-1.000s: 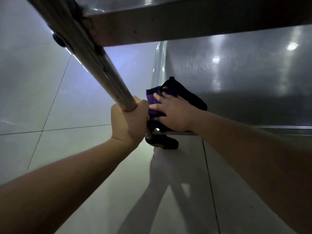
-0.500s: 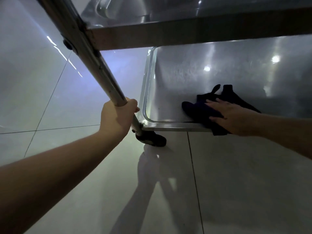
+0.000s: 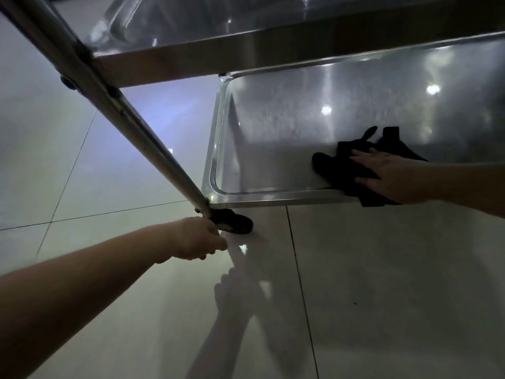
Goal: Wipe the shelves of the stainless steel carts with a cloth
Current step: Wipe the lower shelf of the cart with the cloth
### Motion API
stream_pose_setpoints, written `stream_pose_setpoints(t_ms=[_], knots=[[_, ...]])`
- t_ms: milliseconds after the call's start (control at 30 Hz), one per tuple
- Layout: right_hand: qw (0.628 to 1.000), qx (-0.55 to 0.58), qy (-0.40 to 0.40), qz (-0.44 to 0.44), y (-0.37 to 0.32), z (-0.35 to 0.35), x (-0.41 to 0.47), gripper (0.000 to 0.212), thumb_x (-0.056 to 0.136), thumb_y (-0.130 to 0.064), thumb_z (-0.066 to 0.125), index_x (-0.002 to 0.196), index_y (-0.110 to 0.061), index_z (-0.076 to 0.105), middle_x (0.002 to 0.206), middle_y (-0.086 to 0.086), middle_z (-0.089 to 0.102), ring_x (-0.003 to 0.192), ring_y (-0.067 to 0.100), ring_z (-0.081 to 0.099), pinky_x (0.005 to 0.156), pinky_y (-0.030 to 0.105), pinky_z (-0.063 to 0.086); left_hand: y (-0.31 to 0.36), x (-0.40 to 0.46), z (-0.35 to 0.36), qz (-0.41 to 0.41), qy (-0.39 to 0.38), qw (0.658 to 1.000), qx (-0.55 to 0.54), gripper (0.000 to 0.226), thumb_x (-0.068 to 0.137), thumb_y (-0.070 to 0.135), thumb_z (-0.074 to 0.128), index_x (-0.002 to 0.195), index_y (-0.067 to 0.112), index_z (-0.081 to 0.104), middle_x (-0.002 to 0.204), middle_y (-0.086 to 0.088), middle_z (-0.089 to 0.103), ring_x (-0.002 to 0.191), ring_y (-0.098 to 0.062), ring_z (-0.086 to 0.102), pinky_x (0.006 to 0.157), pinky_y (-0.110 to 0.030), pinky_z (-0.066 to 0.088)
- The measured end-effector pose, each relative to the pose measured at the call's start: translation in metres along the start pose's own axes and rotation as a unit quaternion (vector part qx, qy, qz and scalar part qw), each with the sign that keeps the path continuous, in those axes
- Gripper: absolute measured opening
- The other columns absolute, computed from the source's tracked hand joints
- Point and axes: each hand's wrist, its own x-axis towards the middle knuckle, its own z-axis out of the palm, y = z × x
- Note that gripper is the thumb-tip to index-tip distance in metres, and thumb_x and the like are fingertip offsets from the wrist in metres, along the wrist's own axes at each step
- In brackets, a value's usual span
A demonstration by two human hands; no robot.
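Observation:
The steel cart's bottom shelf [image 3: 273, 149] is a shallow shiny tray with a raised rim. A dark cloth [image 3: 336, 168] lies bunched on it near the front rim, one corner hanging over the edge. My right hand [image 3: 390, 176] presses flat on the cloth with straight fingers. My left hand [image 3: 196, 239] hovers just below the foot of the cart's corner post [image 3: 131, 116], beside the black caster [image 3: 235, 221]. Its fingers are loosely curled and hold nothing.
The cart's upper shelf [image 3: 246, 53] overhangs the bottom one across the top of the view. Pale glossy floor tiles [image 3: 382, 283] spread below and to the left, with shadows of my arm and the post on them.
My left hand let go of the corner post and dropped down beside the caster. My right hand slid the cloth from the shelf's left corner to the right along the front rim.

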Motion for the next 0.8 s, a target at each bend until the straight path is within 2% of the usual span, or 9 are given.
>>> stream_pose_setpoints(t_ms=[67,133,200,300,400,533,633,800], knots=[[1.0,0.0,0.005,-0.003,-0.001,0.0,0.0,0.066,0.108,-0.049,0.038,0.165,-0.03,0.009,0.172,-0.012,-0.001,0.159,0.015,-0.002,0.126,0.035,0.001,0.025,0.0,0.001,0.067,0.032,0.997,0.014,0.02,0.095,0.039,0.068,0.094,0.02,0.074,0.096,-0.001,0.076,0.083,-0.015,0.071,0.06,-0.019,0.054],[1.0,0.011,0.009,-0.004,-0.004,0.002,0.0,0.065,0.108,-0.048,0.037,0.165,-0.032,0.009,0.172,-0.015,-0.001,0.158,0.014,-0.002,0.127,0.039,0.002,0.051,0.001,0.002,0.112,0.079,0.99,0.042,0.015,0.093,0.04,0.066,0.088,0.029,0.073,0.087,0.008,0.074,0.082,-0.01,0.071,0.066,-0.024,0.056],[0.999,0.029,0.025,-0.003,-0.005,0.005,-0.001,0.063,0.108,-0.048,0.037,0.164,-0.034,0.012,0.171,-0.018,0.002,0.158,0.012,-0.001,0.129,0.044,0.006,0.076,0.006,0.005,0.156,0.126,0.977,0.069,0.013,0.093,0.037,0.063,0.083,0.032,0.07,0.082,0.013,0.071,0.078,-0.004,0.066,0.065,-0.023,0.049],[0.996,0.044,0.08,-0.009,-0.005,0.012,-0.006,0.061,0.107,-0.047,0.04,0.163,-0.036,0.018,0.17,-0.019,0.01,0.158,0.011,0.005,0.128,0.045,0.01,0.105,0.015,0.017,0.222,0.191,0.952,0.088,0.009,0.095,0.039,0.059,0.086,0.037,0.061,0.081,0.014,0.067,0.074,0.002,0.059,0.062,-0.018,0.043],[0.992,0.053,0.118,-0.013,-0.006,0.017,-0.01,0.059,0.106,-0.049,0.039,0.162,-0.038,0.022,0.169,-0.02,0.014,0.157,0.009,0.009,0.128,0.045,0.01,0.128,0.031,0.027,0.289,0.245,0.921,0.097,0.008,0.096,0.035,0.06,0.092,0.029,0.06,0.086,0.009,0.061,0.077,-0.003,0.056,0.065,-0.026,0.043],[0.986,0.057,0.157,-0.011,-0.007,0.024,-0.011,0.057,0.103,-0.05,0.038,0.159,-0.04,0.029,0.168,-0.022,0.02,0.156,0.007,0.012,0.127,0.044,0.007,0.158,0.057,0.036,0.261,0.275,0.924,0.051,0.015,0.098,0.032,0.058,0.108,0.022,0.064,0.099,0.005,0.057,0.09,-0.015,0.056,0.078,-0.031,0.043],[0.984,0.063,0.167,-0.013,-0.004,0.026,-0.009,0.058,0.101,-0.052,0.035,0.158,-0.043,0.03,0.167,-0.023,0.021,0.156,0.006,0.012,0.127,0.045,0.003,0.177,0.068,0.042,0.223,0.309,0.924,0.042,0.024,0.098,0.03,0.056,0.117,0.018,0.065,0.113,-0.003,0.058,0.103,-0.024,0.058,0.089,-0.038,0.05],[0.979,0.097,0.18,-0.025,0.001,0.03,-0.005,0.054,0.103,-0.048,0.037,0.157,-0.042,0.032,0.166,-0.023,0.026,0.155,0.006,0.014,0.127,0.043,0.006,0.208,0.076,0.05,0.196,0.336,0.918,0.072,0.023,0.092,0.014,0.056,0.114,0.007,0.057,0.12,-0.011,0.053,0.11,-0.03,0.049,0.085,-0.038,0.041]])
